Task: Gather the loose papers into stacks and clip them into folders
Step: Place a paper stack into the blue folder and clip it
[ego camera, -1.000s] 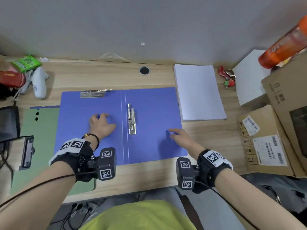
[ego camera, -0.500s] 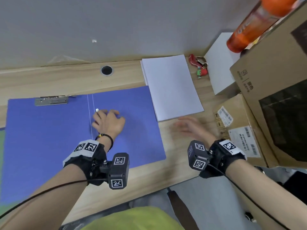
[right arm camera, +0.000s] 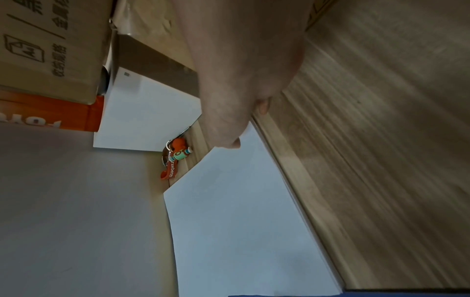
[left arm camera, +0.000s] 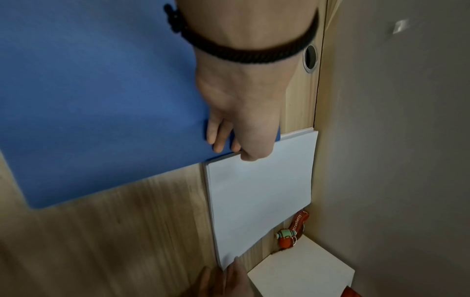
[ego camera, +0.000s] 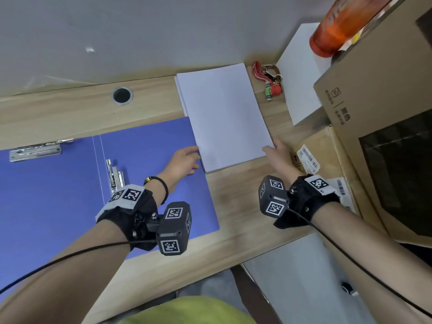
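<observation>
A stack of white papers [ego camera: 224, 113] [left arm camera: 259, 197] [right arm camera: 241, 221] lies on the wooden desk, just right of the open blue folder [ego camera: 58, 195] [left arm camera: 101, 90]. The stack's near left corner overlaps the folder's edge. A metal clip [ego camera: 114, 174] sits by the folder's spine and a second one [ego camera: 35, 149] on its left half. My left hand [ego camera: 184, 160] [left arm camera: 236, 140] reaches across the folder, fingertips against the stack's left edge. My right hand [ego camera: 277, 155] [right arm camera: 229, 100] touches the stack's near right corner with straight fingers. The papers rest flat on the desk.
A red keychain [ego camera: 268, 83] lies right of the stack, beside a white box [ego camera: 301, 73]. Cardboard boxes [ego camera: 374, 113] crowd the right side, with an orange bottle [ego camera: 339, 26] above. A cable hole [ego camera: 122, 95] sits near the wall. The desk's front edge is close to me.
Both hands have left the blue folder and moved right to the paper stack, one at each side of its near end. The head view has swung right.
</observation>
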The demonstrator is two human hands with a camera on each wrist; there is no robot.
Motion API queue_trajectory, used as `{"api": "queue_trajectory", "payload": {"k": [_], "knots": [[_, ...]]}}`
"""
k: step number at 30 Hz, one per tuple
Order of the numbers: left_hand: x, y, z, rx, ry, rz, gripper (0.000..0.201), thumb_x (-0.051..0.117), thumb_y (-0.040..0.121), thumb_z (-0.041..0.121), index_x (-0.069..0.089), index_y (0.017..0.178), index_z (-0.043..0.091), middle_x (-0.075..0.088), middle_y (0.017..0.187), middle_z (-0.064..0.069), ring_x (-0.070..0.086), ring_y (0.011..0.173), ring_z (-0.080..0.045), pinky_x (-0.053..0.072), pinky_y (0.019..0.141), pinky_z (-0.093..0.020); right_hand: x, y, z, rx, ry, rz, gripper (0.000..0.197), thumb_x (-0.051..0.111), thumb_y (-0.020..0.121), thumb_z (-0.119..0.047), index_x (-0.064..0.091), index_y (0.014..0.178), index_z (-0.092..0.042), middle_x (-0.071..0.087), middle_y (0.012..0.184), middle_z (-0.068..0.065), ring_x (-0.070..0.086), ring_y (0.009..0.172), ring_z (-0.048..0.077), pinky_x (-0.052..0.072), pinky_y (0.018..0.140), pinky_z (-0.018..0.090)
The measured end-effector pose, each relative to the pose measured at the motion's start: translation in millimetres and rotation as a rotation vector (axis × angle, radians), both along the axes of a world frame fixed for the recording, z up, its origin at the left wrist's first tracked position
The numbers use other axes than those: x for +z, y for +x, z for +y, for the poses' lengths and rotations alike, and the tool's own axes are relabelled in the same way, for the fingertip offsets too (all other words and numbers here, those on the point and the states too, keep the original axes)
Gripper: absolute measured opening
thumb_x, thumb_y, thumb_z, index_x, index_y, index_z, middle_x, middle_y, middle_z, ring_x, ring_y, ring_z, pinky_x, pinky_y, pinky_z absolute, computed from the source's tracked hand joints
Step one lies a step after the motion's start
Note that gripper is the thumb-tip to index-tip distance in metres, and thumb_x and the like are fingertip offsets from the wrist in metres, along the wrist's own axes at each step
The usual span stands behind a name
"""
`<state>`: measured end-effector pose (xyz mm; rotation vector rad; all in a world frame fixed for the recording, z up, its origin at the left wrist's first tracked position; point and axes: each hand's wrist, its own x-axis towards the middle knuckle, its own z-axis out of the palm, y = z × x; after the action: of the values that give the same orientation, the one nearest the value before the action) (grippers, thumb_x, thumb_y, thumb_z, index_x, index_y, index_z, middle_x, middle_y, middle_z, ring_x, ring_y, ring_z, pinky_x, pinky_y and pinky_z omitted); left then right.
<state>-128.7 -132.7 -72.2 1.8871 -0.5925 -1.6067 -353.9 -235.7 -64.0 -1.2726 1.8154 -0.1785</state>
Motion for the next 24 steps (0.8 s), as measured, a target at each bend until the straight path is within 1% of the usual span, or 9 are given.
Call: {"api": "queue_trajectory", "payload": {"k": [2,6,8,11,13,15,18,21,24], "knots": [[1,-2,0,0.007,-0.018,-0.016,0.04,0.044,0.1,0.019,0.046,0.14,0.017,0.059,0.109,0.008,0.056,0.088,-0.011,0.048,0.072,-0.018,-2,-2,0,-0.015,0.035,-0.017,0.048,0.046,0.082,-0.026,0.055,0.129,-0.026,0.056,0.127,-0.01,0.054,0.106,0.016,0.046,0.089,0.034],[5,-3,1,0.045,-0.023,-0.006,0.036,0.043,0.1,0.018,0.051,0.135,0.018,0.059,0.098,0.012,0.056,0.085,-0.011,0.048,0.07,-0.019,0,-3,4,-0.045,0.012,-0.046,0.044,0.042,0.087,-0.016,0.057,0.128,-0.025,0.053,0.137,-0.003,0.051,0.101,0.014,0.041,0.082,0.029],[9,-4,2,0.064,-0.012,0.039,0.033,0.044,0.1,0.017,0.054,0.132,0.018,0.062,0.104,0.006,0.056,0.089,-0.013,0.05,0.076,-0.021,2,-3,5,-0.047,0.014,-0.048,0.045,0.041,0.088,-0.014,0.055,0.13,-0.024,0.053,0.137,-0.002,0.052,0.104,0.016,0.04,0.083,0.029],[13,-5,5,0.08,0.004,0.118,0.033,0.045,0.099,0.018,0.056,0.13,0.015,0.062,0.125,-0.002,0.06,0.107,-0.018,0.05,0.089,-0.026,5,-4,4,-0.045,-0.001,-0.06,0.047,0.039,0.09,-0.01,0.051,0.135,-0.02,0.049,0.142,0.0,0.048,0.123,0.02,0.04,0.094,0.03],[14,-6,6,0.103,0.004,0.138,0.021,0.045,0.099,0.016,0.063,0.11,0.018,0.06,0.126,-0.002,0.06,0.111,-0.021,0.048,0.094,-0.027,8,-6,3,-0.038,-0.008,-0.066,0.049,0.036,0.092,-0.006,0.048,0.138,-0.017,0.047,0.144,0.001,0.044,0.13,0.02,0.037,0.102,0.03],[15,-7,7,0.139,0.005,0.149,0.02,0.045,0.099,0.013,0.061,0.091,0.022,0.06,0.123,-0.003,0.06,0.111,-0.022,0.048,0.095,-0.028,12,-8,1,-0.065,-0.035,-0.072,0.047,0.035,0.093,-0.004,0.049,0.137,-0.015,0.049,0.141,0.001,0.046,0.126,0.018,0.037,0.099,0.027],[16,-6,9,0.184,0.013,0.161,0.016,0.046,0.098,0.012,0.055,0.109,0.019,0.058,0.126,-0.005,0.06,0.112,-0.023,0.049,0.094,-0.029,12,-10,-5,-0.116,-0.079,-0.107,0.037,0.042,0.095,-0.009,0.054,0.13,-0.013,0.057,0.13,0.002,0.05,0.112,0.014,0.039,0.091,0.025],[15,-4,10,0.198,0.025,0.18,0.039,0.045,0.099,0.014,0.045,0.138,0.014,0.057,0.129,-0.005,0.059,0.115,-0.023,0.049,0.093,-0.029,8,-10,-10,-0.201,-0.041,-0.227,0.031,0.049,0.094,-0.014,0.055,0.124,-0.011,0.063,0.114,0.003,0.058,0.109,0.019,0.046,0.1,0.034],[15,-2,12,0.184,0.037,0.197,0.045,0.044,0.1,0.017,0.04,0.144,0.013,0.057,0.132,-0.005,0.058,0.117,-0.023,0.048,0.095,-0.031,4,-6,-16,-0.264,0.038,-0.334,0.025,0.046,0.097,-0.016,0.056,0.12,-0.011,0.065,0.109,0.005,0.064,0.094,0.019,0.051,0.094,0.033]]}}
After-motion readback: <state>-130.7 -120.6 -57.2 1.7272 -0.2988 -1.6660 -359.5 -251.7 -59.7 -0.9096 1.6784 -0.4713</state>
